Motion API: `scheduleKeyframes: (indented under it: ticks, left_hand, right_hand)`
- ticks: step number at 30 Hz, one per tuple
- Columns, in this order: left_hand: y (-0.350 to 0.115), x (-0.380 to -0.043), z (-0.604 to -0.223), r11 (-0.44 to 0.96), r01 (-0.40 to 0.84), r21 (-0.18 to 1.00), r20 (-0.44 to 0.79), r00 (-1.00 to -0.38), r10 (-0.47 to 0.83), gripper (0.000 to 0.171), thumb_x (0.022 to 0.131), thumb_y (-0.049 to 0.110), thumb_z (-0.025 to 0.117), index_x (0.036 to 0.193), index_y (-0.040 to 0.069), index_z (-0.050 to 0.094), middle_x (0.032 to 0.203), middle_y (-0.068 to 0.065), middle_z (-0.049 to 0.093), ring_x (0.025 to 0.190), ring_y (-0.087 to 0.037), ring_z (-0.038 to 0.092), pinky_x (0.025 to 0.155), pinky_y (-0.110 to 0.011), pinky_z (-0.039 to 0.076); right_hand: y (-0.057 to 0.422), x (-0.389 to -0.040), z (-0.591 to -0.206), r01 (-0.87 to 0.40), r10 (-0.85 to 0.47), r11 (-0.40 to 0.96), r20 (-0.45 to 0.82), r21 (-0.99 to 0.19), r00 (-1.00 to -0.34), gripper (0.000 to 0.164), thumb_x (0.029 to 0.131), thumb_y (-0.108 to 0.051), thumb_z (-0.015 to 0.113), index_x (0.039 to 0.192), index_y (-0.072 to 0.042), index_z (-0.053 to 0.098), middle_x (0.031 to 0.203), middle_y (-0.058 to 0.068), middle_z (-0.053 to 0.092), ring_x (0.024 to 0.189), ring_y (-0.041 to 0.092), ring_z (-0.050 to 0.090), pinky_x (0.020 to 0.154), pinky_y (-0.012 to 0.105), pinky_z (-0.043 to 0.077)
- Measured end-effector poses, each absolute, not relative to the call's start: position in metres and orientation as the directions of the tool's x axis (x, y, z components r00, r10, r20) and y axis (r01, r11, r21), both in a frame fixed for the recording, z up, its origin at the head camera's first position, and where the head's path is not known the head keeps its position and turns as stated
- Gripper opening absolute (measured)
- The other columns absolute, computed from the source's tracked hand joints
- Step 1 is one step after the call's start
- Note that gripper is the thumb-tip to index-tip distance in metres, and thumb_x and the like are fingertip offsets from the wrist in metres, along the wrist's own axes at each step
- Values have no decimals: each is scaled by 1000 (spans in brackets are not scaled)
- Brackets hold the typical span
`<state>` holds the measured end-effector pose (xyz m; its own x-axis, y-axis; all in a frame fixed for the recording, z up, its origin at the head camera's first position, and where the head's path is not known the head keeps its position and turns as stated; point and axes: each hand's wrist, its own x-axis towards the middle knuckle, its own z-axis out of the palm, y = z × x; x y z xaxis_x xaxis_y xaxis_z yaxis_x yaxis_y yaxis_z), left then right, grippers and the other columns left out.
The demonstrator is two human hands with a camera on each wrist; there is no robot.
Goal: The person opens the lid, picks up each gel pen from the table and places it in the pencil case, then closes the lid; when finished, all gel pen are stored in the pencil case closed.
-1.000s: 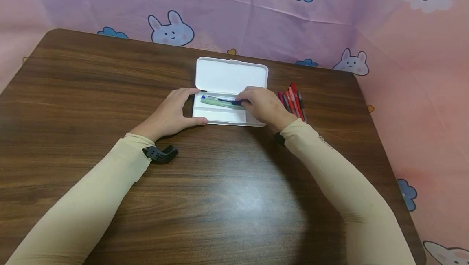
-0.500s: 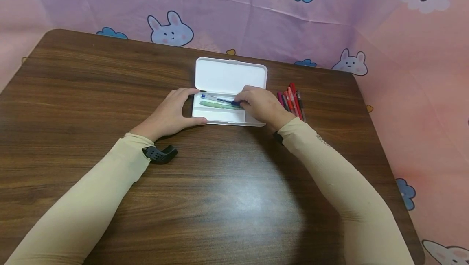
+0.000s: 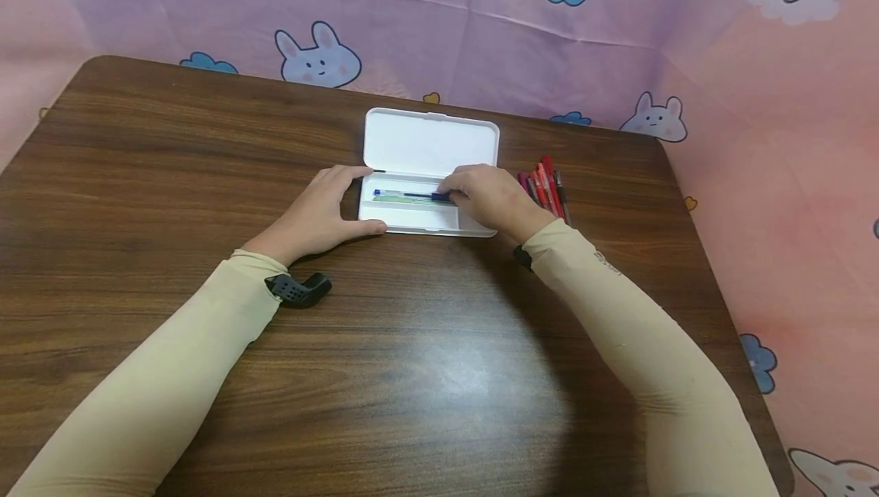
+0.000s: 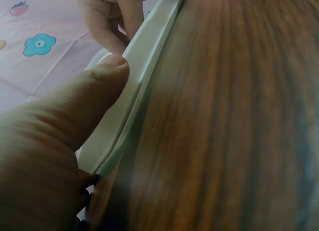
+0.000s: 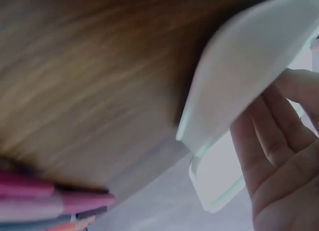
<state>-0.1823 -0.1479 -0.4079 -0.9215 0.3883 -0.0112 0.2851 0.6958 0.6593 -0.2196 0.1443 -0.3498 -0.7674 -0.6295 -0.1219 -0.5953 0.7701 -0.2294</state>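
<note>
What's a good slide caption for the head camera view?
Right hand pinches a blue pen in an open white case; left hand grips its left end; red pens lie nearby.

Pale cream-yellow sleeves cover both arms, close-fitting and of thin, smooth cloth. The left sleeve (image 3: 151, 375) ends in a loosely gathered hem at the wrist, with a small step in its outline a little further up and faint creases near the bottom edge of the head view. The right sleeve (image 3: 639, 352) wrinkles at the bend of the elbow and bears a small dark print (image 3: 607, 262) on its outer side, too small to read. A black clip (image 3: 299, 289), curved and dotted with little holes, juts from the left cuff; a black piece (image 3: 523, 256) shows partly beneath the right cuff. The left hand (image 3: 316, 214) and right hand (image 3: 494, 195) are bare.
</note>
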Motion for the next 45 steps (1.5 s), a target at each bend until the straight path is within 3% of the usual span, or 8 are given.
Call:
scheduleKeyframes:
  ticks: [4, 7, 12, 17, 22, 27, 33, 45]
  left_hand:
    - [-147, -182, -408, 695, 282, 661, -14, -922, 387, 99, 85, 63, 77, 160, 13, 35, 161, -13, 38, 150, -35, 31, 120, -60, 30]
    - [-145, -182, -409, 691, 281, 665, -14, -921, 388, 98, 85, 62, 77, 160, 14, 35, 161, -13, 38, 149, -35, 31, 120, -60, 30]
    - [-144, -183, -411, 689, 288, 665, -3, -922, 388, 99, 85, 63, 77, 159, 13, 36, 160, -13, 38, 148, -35, 32, 119, -60, 31]
    - [-147, -181, -409, 690, 282, 667, -3, -925, 381, 98, 85, 61, 78, 159, 12, 36, 160, -14, 39, 147, -36, 32, 118, -61, 32]
    - [-149, -181, -409, 688, 285, 668, 1, -924, 382, 99, 85, 61, 78, 159, 11, 36, 160, -15, 39, 147, -36, 33, 118, -61, 31]
    - [-148, -181, -409, 691, 286, 663, -1, -923, 384, 100, 85, 62, 77, 160, 11, 36, 160, -15, 39, 147, -36, 33, 118, -62, 31]
    - [-146, -180, -407, 695, 282, 662, -12, -922, 386, 99, 86, 62, 77, 160, 11, 35, 161, -15, 38, 147, -36, 32, 118, -62, 31]
    - [-146, -181, -409, 692, 290, 662, 1, -922, 386, 98, 86, 60, 78, 159, 10, 36, 159, -16, 39, 147, -36, 33, 118, -61, 32]
  right_hand:
    - [159, -214, -342, -587, -616, 777, -81, -230, -784, 26, 102, -13, 64, 126, -12, 74, 125, 5, 73, 117, 21, 67, 100, 42, 55]
    - [185, -207, -335, -565, -583, 788, -3, -247, -812, 24, 101, -12, 66, 123, -10, 73, 118, 6, 74, 107, 22, 69, 93, 42, 57]
    - [249, -195, -327, -436, -435, 811, 97, -390, -895, 27, 99, -8, 68, 125, -3, 68, 115, 13, 69, 99, 27, 66, 88, 46, 57]
    - [302, -185, -329, -146, -189, 809, -16, -570, -982, 41, 101, -15, 66, 139, -2, 58, 131, 20, 63, 114, 35, 64, 95, 51, 55]
    - [320, -176, -340, 32, -122, 762, -192, -646, -974, 48, 102, -18, 66, 144, 0, 50, 132, 24, 61, 105, 29, 66, 79, 36, 63]
    - [320, -175, -352, 61, -135, 742, -239, -668, -962, 46, 102, -13, 66, 142, 2, 51, 130, 26, 62, 99, 21, 65, 74, 28, 63]
    - [314, -175, -356, 65, -118, 773, -244, -632, -963, 43, 101, -12, 66, 139, 3, 53, 130, 25, 62, 104, 30, 64, 72, 25, 61]
    - [310, -175, -354, 94, -91, 798, -273, -596, -958, 43, 101, -13, 66, 137, 5, 54, 126, 25, 62, 104, 31, 65, 73, 28, 61]
